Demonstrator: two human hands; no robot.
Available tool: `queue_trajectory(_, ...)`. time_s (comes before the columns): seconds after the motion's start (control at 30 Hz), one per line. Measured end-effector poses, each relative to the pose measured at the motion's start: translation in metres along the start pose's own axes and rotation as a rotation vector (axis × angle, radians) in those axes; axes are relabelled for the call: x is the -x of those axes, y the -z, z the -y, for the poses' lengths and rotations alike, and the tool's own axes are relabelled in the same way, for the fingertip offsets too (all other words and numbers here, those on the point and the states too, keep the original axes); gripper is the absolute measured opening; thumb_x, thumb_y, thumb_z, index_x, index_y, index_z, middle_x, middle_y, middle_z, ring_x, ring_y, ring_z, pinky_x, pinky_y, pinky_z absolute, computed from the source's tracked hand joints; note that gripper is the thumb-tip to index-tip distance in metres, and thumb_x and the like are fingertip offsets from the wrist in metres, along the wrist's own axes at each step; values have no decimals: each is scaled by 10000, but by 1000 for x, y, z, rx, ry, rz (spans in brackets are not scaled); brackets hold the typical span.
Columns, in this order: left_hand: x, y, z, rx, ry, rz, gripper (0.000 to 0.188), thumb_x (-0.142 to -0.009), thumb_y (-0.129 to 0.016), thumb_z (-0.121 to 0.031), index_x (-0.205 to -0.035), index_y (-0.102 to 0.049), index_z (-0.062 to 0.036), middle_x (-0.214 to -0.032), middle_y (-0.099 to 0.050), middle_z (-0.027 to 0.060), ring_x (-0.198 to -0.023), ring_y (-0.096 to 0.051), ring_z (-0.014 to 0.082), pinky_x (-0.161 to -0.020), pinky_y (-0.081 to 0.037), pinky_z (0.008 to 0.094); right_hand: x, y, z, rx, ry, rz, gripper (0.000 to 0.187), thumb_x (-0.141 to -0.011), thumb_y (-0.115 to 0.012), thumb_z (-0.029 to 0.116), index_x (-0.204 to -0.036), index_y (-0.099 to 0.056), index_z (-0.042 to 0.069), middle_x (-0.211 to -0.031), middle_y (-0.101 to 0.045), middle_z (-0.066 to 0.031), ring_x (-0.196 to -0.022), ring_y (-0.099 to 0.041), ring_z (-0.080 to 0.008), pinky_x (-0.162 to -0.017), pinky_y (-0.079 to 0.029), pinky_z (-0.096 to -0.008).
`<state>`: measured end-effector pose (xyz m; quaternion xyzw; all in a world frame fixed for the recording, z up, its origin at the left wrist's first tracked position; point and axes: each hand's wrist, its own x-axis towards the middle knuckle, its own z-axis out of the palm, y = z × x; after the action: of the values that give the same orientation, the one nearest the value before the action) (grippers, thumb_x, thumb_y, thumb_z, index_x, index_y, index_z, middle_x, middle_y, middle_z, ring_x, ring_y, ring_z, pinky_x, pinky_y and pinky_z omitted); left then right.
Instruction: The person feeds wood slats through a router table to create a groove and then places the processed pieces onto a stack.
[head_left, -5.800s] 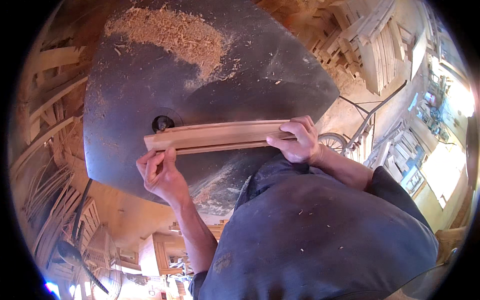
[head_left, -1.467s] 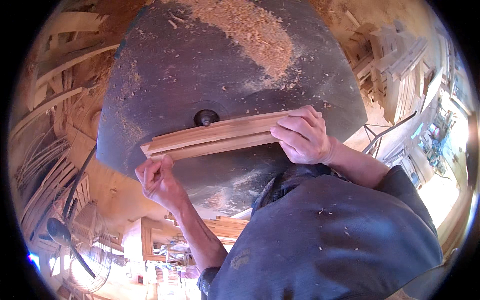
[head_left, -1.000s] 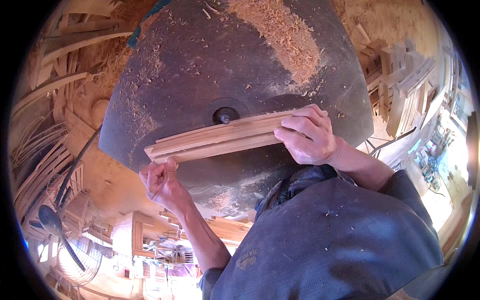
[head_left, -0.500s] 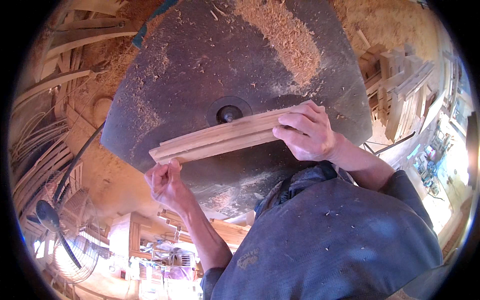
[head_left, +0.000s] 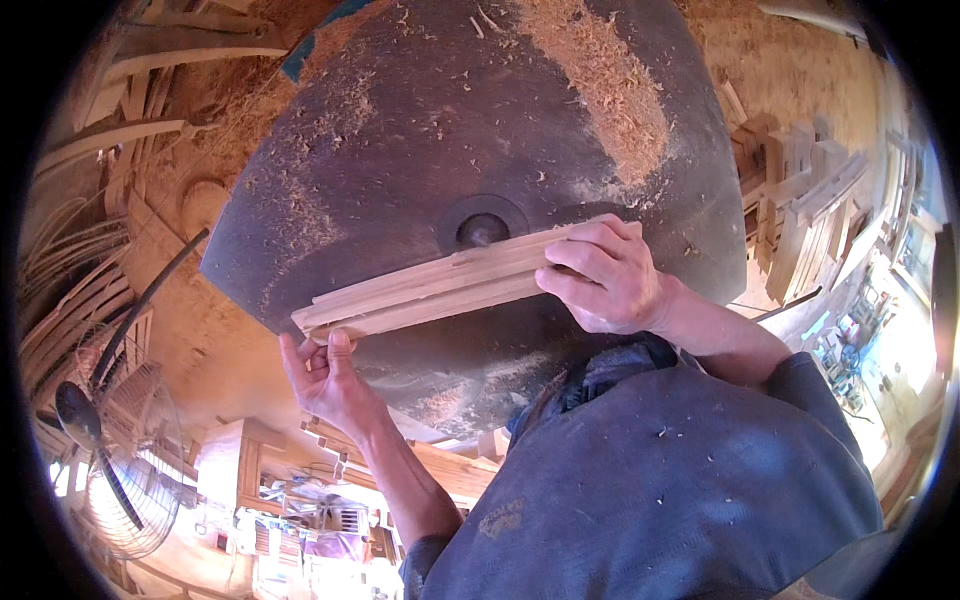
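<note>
Left hand (head_left: 334, 385) is pinching one end of a wooden board (head_left: 430, 282) with thumb and fingers; the right hand (head_left: 610, 277) is gripping the other. A lengthwise groove (head_left: 440, 294) is already showing; work remaining isn't showing. Between both hands, the board is extending just nearside of the round hole (head_left: 483, 231) in the counter (head_left: 350, 230).

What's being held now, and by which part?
One wooden strip: the left hand holds its left end with thumb and fingertips; the right hand grips its right end.
</note>
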<state>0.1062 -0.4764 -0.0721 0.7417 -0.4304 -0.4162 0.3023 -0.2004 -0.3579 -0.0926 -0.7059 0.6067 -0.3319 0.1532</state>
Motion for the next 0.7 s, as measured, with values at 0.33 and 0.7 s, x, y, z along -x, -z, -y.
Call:
queue_trajectory(0.33, -6, 4, 1, -26, -16, -18, 724, -863, -764, 52, -1491, -408, 98, -985, -630, 61, -854, -645, 136, -743, -581, 277, -7, -5, -2, -33, 37, 18, 284, -680, -743, 141, -956, -712, 81, -973, -625, -34, -928, -631, -192, -773, -499, -344)
queue_trajectory(0.7, -16, 50, 21, -40, 43, -155, 689, -905, -716, 28, -1507, -390, 105, -907, -629, 62, -849, -637, 158, -836, -540, 294, -39, -41, 12, -114, 215, 123, 311, -710, -739, 157, -1008, -701, 78, -1050, -655, -56, -967, -651, -222, -777, -512, -350)
